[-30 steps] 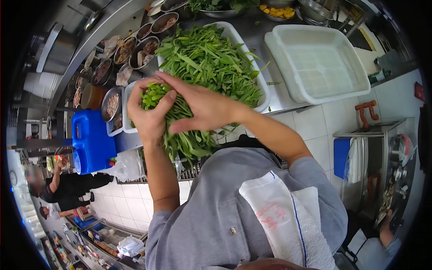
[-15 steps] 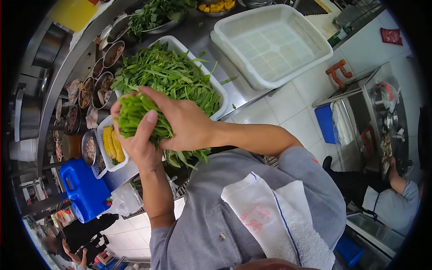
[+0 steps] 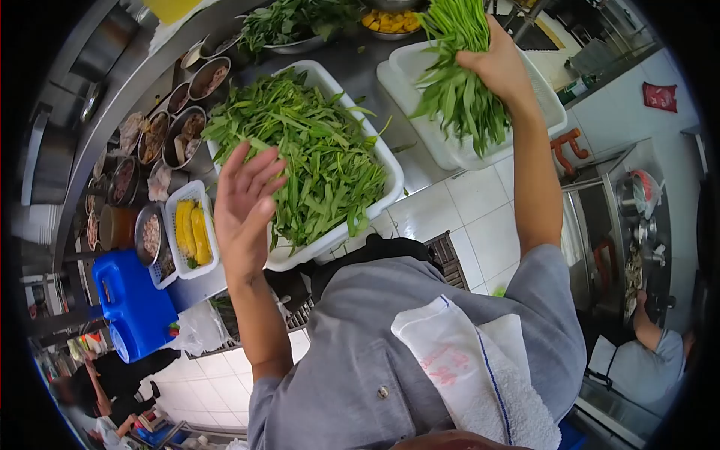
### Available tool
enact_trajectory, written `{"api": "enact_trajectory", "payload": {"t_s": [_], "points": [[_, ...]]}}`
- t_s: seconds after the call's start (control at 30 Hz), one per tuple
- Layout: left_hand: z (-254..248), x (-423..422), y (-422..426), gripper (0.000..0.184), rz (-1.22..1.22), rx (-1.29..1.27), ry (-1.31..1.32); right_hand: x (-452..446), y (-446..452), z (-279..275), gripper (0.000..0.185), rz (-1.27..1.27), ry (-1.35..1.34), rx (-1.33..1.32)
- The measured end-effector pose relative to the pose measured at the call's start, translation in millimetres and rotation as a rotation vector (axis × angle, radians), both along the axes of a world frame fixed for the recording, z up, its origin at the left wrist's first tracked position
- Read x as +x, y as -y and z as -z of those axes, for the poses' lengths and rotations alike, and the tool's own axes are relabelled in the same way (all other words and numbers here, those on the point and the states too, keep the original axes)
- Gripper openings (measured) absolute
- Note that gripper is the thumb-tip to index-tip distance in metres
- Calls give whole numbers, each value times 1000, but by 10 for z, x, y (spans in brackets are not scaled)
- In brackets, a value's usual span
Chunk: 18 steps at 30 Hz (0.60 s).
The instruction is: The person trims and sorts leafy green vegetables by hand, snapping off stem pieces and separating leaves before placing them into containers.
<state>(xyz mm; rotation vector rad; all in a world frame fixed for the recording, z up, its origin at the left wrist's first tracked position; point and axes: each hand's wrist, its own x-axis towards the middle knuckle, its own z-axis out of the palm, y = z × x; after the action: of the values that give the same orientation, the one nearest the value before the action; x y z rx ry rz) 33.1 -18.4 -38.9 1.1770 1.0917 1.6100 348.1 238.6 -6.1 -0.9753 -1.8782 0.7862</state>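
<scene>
Greens (image 3: 459, 97) gripped in R hand (image 3: 504, 66); L hand (image 3: 247, 210) spread.

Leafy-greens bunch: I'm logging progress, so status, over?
Right grip closed on leafy-greens bunch, above right-side white plastic basket. Left grip open, empty. Nothing visibly in the way.

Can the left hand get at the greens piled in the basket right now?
Probably yes: the left hand looks empty and close to the piled greens, and nothing covers most of them; the right hand holds its bunch elsewhere.
</scene>
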Motion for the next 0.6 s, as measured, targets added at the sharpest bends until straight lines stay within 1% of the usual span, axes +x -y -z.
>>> {"api": "enact_trajectory", "payload": {"t_s": [0.03,0.07,0.1,0.17,0.23,0.27,0.3,0.33,0.4,0.43,0.5,0.53,0.57,0.6], "points": [[64,-88,60,83,13,5,1,73,-165,71,64,131,160,33],[119,-163,125,81,-26,-24,10,102,-291,162,61,259,321,63],[167,-225,182,79,-66,-53,19,79,-390,282,61,267,321,65],[245,-325,264,76,-92,-59,31,-41,-542,604,68,433,777,-64],[325,-412,359,72,-113,-78,42,-172,-595,1006,79,346,1010,-247],[369,-447,403,69,-142,-88,63,-254,-640,1467,86,349,1152,-222],[417,-474,450,66,-171,-100,85,-317,-660,1813,93,348,1295,-198],[463,-501,502,62,-186,-103,99,-349,-639,1787,93,355,1294,-215],[527,-567,600,60,-203,-131,100,-377,-608,1591,104,214,1206,-326],[564,-579,654,59,-234,-155,108,-328,-645,1578,104,214,1211,-338],[638,-622,710,58,-251,-177,109,-255,-810,1486,107,-20,958,-576],[654,-638,749,57,-277,-196,107,-186,-819,1420,104,-35,869,-564],[641,-642,777,57,-288,-205,107,-113,-821,1334,104,-48,871,-569],[619,-646,774,56,-323,-210,82,-34,-860,1270,99,-109,829,-563]]}}
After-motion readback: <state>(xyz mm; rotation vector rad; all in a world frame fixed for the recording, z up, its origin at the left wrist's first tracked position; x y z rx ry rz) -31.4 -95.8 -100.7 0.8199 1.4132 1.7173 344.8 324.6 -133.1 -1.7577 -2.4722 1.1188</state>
